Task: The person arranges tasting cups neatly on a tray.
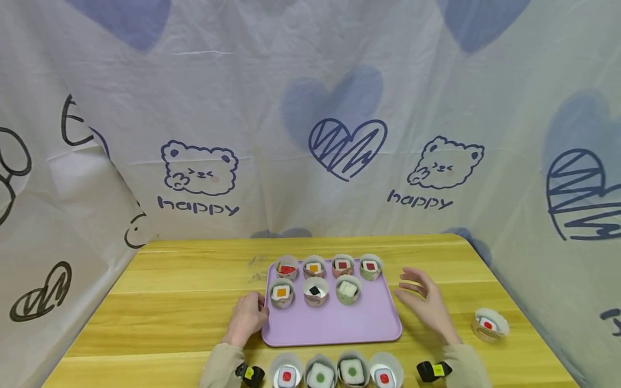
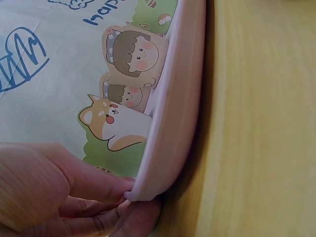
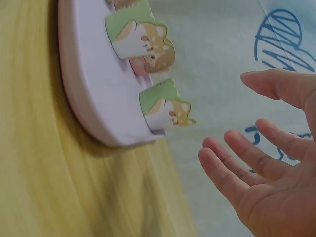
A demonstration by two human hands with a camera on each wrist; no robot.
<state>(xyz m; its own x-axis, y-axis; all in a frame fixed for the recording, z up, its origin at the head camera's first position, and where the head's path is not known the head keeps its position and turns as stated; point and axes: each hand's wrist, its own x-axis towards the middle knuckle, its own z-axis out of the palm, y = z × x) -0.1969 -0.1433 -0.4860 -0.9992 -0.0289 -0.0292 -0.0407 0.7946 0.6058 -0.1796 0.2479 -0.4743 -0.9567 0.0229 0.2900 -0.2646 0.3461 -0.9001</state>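
A lilac tray (image 1: 335, 325) lies on the wooden table, with several paper cups in two rows on it. Each cup holds a small sushi-like piece, such as the one with an orange square (image 1: 281, 292) and the one with a black centre (image 1: 315, 291). My left hand (image 1: 246, 317) pinches the tray's left rim between thumb and fingers, as the left wrist view shows. Just off the tray's right side, my right hand (image 1: 426, 302) hovers with fingers spread and nothing in it. Nearest to it is the back-right cup (image 1: 371, 268), printed with a dog (image 3: 165, 111).
Several more filled cups (image 1: 320, 372) stand in a row along the front, partly cut off by the frame. A lone cup (image 1: 490, 325) with a red-centred piece sits near the table's right edge. Behind hangs a printed curtain (image 1: 271, 178).
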